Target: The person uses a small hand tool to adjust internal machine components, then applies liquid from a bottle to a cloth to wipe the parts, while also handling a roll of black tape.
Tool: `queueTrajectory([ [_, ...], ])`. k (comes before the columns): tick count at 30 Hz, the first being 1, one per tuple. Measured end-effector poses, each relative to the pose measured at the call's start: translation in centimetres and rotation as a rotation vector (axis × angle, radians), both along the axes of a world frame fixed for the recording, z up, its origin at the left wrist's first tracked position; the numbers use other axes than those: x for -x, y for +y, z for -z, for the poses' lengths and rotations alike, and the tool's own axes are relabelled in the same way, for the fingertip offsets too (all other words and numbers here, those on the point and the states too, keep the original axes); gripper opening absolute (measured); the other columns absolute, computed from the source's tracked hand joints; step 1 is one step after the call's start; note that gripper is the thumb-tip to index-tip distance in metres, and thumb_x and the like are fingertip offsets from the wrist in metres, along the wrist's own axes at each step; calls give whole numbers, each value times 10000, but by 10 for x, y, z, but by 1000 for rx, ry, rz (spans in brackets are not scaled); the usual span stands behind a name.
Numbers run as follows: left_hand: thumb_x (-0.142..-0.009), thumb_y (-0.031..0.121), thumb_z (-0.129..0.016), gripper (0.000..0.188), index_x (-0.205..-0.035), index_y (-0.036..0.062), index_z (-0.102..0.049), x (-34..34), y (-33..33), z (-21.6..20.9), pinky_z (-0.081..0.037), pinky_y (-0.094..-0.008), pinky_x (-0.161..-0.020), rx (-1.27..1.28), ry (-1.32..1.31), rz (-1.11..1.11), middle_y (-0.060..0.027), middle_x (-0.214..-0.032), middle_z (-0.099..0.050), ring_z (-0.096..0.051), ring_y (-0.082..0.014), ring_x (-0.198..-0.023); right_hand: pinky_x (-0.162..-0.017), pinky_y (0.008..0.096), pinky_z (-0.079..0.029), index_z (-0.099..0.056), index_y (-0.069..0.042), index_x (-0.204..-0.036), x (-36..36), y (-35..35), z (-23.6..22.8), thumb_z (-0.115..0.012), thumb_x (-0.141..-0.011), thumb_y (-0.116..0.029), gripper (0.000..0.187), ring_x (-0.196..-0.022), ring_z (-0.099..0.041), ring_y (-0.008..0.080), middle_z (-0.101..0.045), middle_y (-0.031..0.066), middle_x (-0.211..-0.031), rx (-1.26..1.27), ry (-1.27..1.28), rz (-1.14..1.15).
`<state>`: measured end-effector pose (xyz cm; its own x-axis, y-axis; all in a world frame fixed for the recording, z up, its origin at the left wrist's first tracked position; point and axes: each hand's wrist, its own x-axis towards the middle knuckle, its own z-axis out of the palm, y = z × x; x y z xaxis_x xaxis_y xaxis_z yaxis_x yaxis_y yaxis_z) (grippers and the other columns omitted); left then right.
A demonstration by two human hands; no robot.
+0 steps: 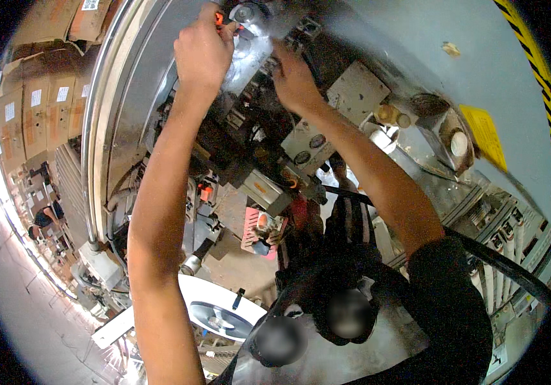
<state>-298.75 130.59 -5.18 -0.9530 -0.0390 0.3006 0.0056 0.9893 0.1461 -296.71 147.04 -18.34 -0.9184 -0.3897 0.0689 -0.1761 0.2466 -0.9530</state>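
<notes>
At the top of the head view, both my arms reach far into a machine. My left hand (pixel 203 51) is closed, its bent fingers around a small orange object (pixel 219 18) that mostly hides in them. Just right of it sits a round, shiny metal part (pixel 248 15) under bright light. My right hand (pixel 296 80) is lower and to the right, beside dark metal machine parts. Its fingertips lie in shadow, and whether they grip anything is unclear.
A grey panel with round knobs (pixel 311 149) lies below my right hand. Cardboard boxes (pixel 31 115) are stacked at left, behind the machine's edge. Yellow-black striping (pixel 539 70) runs along the right. A red slotted tray (pixel 251 232) and a black hose (pixel 500 262) are lower down.
</notes>
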Motion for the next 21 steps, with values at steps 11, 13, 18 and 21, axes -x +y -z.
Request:
queueTrajectory([
  [11,-913,250,-749,292,-1085,66,-602,2,13,-11,-557,-538,-758,-11,-69,-47,-211,-919,-735,-708,-443,-886,-1144,378,-424,-491,40,-1465,-43,-3,2,-504,-960,18,506,-1333,-586,309,-603,233,-1428,212,-45,32],
  [13,-912,255,-751,298,-1083,63,-599,1,18,-13,-556,-538,-759,-28,-86,-67,-217,-917,-732,-708,-444,-893,-1133,365,-427,-519,22,-1451,-48,4,-4,-482,-986,27,467,-1327,-597,270,-612,198,-1437,226,-71,146],
  [18,-911,247,-749,293,-1091,69,-602,2,16,-12,-554,-540,-765,-58,-87,-72,-224,-921,-730,-705,-454,-901,-1099,353,-448,-558,12,-1407,-43,16,-32,-486,-978,16,435,-1283,-618,249,-667,146,-1360,163,-171,178],
  [21,-908,257,-754,314,-1106,69,-599,-1,11,-12,-553,-544,-780,-69,-65,-60,-228,-925,-732,-703,-458,-907,-1068,365,-477,-551,14,-1406,-33,22,-46,-519,-974,-7,434,-1227,-638,250,-677,156,-1321,83,-255,158],
])
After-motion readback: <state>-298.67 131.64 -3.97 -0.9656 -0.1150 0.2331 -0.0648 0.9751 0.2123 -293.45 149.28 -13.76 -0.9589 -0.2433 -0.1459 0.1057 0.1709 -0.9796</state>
